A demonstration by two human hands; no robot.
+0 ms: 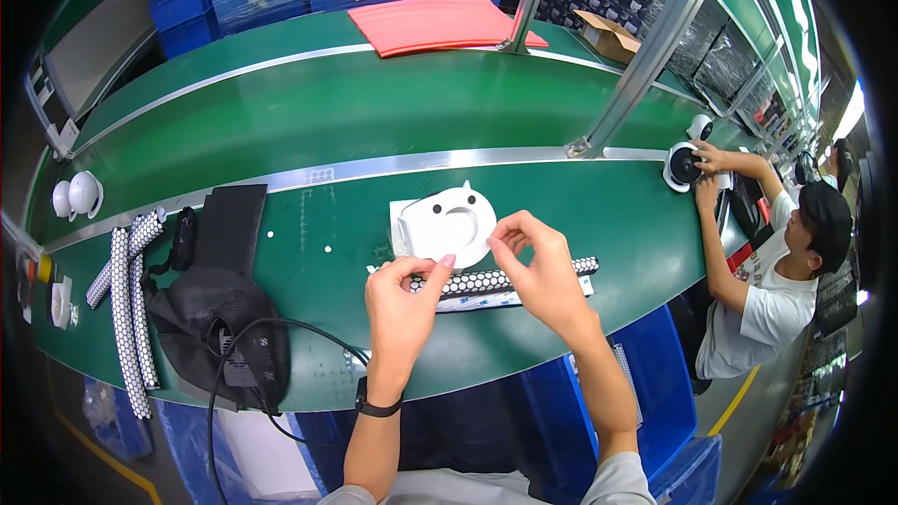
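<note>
On the green worktop point(580, 224), just past both hands, lies a white rounded plastic housing point(446, 222) with two small dark holes and a curved slot, resting on a pale sheet. Just in front of it lies a long strip of black-and-white dotted stickers point(505, 279) on its backing, running from under the left hand to the right of the right hand.

The left hand point(402, 304) hovers over the strip's left end, its grip pressed together: thumb and forefinger meet at the tips near the housing's lower edge, and whether anything small sits between them cannot be told. The right hand point(538, 266) is above the strip, thumb and forefinger closed in a pinch just beside the housing's right rim; what they pinch is too small to make out. A dark band circles the left wrist.

To the left lie a black mesh bag point(220, 313) with a black cable point(281, 337) looping over it, and more dotted strips point(126, 318) beside it. Far right, another person point(786, 271) handles a round white device point(683, 166) at the worktop's edge. A red sheet stack point(435, 23) lies beyond the belt.
</note>
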